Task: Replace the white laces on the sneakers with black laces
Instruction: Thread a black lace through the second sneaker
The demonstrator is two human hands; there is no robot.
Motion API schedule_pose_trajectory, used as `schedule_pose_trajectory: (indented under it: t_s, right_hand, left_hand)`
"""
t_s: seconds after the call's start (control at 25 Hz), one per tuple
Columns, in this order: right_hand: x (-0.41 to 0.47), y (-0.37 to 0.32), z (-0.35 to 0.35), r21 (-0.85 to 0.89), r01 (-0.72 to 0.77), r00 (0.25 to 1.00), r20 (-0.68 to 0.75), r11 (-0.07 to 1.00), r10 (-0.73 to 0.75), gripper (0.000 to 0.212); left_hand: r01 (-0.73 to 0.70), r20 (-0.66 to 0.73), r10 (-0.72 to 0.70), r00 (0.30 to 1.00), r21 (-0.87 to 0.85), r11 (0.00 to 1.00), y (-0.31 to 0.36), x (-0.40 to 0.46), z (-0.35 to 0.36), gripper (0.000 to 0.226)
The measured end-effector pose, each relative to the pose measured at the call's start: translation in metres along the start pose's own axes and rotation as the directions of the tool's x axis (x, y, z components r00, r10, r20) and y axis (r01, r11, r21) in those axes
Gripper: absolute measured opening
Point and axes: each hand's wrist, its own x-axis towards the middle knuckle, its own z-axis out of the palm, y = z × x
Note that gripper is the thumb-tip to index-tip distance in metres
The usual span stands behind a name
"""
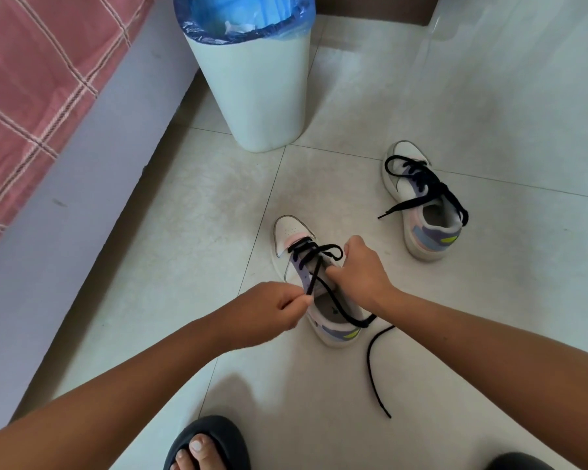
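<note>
black lace half threaded, both hands on the near sneaker

at the bottom edge, nearest the viewer, a bare foot sits in a smooth dark rubber slide (211,439) on pale, glossy floor tiles (489,96). beyond it both forearms reach forward. the left hand (272,310) is clenched into a loose fist, thumb and forefinger pinching a taut strand of the flat woven black lace (314,273). just right of it the right hand (360,269) curls down over the near sneaker (290,232), fingers gripping its right side by the eyelets. this shoe has a rounded white perforated toe, pink and lilac panels and a yellow-green mark at the heel; black lace crosses only its front eyelets, and a loose end trails off behind the right wrist, curving over the tiles toward the viewer.

farther right of the right hand, well apart, stands the second sneaker (435,239), laced in black with its ends hanging slack. beyond the hands, a tapered white plastic bin (265,96) holds a crinkled blue liner. far left of the left hand runs a pink checked bedcover (31,79).
</note>
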Motion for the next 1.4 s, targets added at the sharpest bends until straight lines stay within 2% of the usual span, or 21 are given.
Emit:
schedule_pose_trajectory:
  t_s: [0.16, 0.28, 0.36, 0.44, 0.56, 0.64, 0.72, 0.8, 0.84, 0.92, 1.0, 1.08, 1.16, 1.24, 1.32, 1.4]
  right_hand:
    - [0.001, 0.0, 0.0, 0.041, -0.027, 1.0, 0.005, 0.999, 0.027, 0.03]
    - [0.004, -0.002, -0.003, 0.095, -0.052, 0.993, 0.114, 0.994, 0.041, 0.032]
    - [0.007, -0.004, -0.009, 0.095, -0.059, 0.981, 0.189, 0.994, 0.04, 0.03]
    - [0.014, -0.003, -0.014, 0.0, 0.02, 0.978, 0.21, 1.0, -0.019, 0.026]
    - [0.024, -0.003, -0.016, -0.152, 0.19, 0.967, 0.201, 0.97, -0.158, 0.021]
    - [0.031, -0.003, -0.015, -0.223, 0.258, 0.958, 0.189, 0.94, -0.218, 0.019]
    - [0.038, -0.001, -0.013, -0.38, 0.317, 0.946, 0.197, 0.869, -0.258, 0.023]
    - [0.042, 0.001, -0.011, -0.409, 0.331, 0.941, 0.207, 0.85, -0.267, 0.025]
    - [0.044, 0.0, -0.01, -0.332, 0.302, 0.949, 0.193, 0.894, -0.249, 0.025]
    - [0.047, -0.002, -0.008, 0.041, 0.076, 0.981, 0.176, 0.996, -0.082, 0.021]
    - [0.05, -0.004, -0.008, 0.398, -0.207, 0.955, 0.282, 0.893, 0.095, 0.02]
    - [0.052, -0.001, -0.006, 0.564, -0.361, 0.912, 0.381, 0.743, 0.153, 0.02]
    - [0.054, 0.001, -0.007, 0.649, -0.427, 0.895, 0.403, 0.63, 0.191, 0.017]
    - [0.054, 0.002, -0.008, 0.663, -0.435, 0.894, 0.396, 0.609, 0.208, 0.017]
    - [0.053, 0.003, -0.012, 0.613, -0.387, 0.911, 0.369, 0.689, 0.184, 0.015]
    - [0.05, 0.004, -0.019, 0.502, -0.285, 0.934, 0.338, 0.816, 0.119, 0.016]
  left_hand:
    - [-0.039, 0.164, 0.041, 0.986, -0.013, 0.999, 0.013, -0.029, -0.011, 0.041]
    - [0.041, 0.267, -0.019, 0.964, -0.076, 0.996, 0.011, -0.031, -0.014, 0.041]
    - [0.139, 0.251, -0.099, 0.963, -0.145, 0.98, 0.002, -0.025, -0.01, 0.04]
    - [0.18, 0.192, -0.157, 0.969, -0.11, 0.977, -0.008, -0.016, -0.004, 0.038]
    - [0.186, 0.115, -0.177, 0.977, -0.072, 0.98, -0.015, -0.009, 0.001, 0.035]
    - [0.197, 0.092, -0.189, 0.978, -0.092, 0.976, -0.018, -0.006, 0.001, 0.033]
    - [0.202, 0.087, -0.194, 0.977, -0.097, 0.975, -0.019, -0.003, 0.002, 0.033]
    - [0.201, 0.067, -0.195, 0.978, -0.089, 0.976, -0.019, -0.001, 0.003, 0.032]
    - [0.194, 0.048, -0.191, 0.98, -0.08, 0.978, -0.017, 0.0, 0.004, 0.032]
    - [0.175, 0.02, -0.174, 0.984, -0.053, 0.983, -0.015, 0.003, 0.004, 0.03]
    - [0.17, 0.051, -0.17, 0.984, -0.009, 0.985, -0.015, 0.005, 0.002, 0.027]
    - [0.192, 0.12, -0.194, 0.974, 0.032, 0.981, -0.016, 0.007, 0.0, 0.026]
    - [0.219, 0.182, -0.225, 0.957, 0.054, 0.974, -0.018, 0.008, -0.001, 0.028]
    - [0.238, 0.251, -0.259, 0.933, 0.112, 0.965, -0.019, 0.008, -0.003, 0.03]
    - [0.258, 0.309, -0.31, 0.899, 0.199, 0.946, -0.019, 0.01, -0.006, 0.031]
    - [0.277, 0.331, -0.365, 0.87, 0.282, 0.918, -0.019, 0.014, -0.008, 0.032]
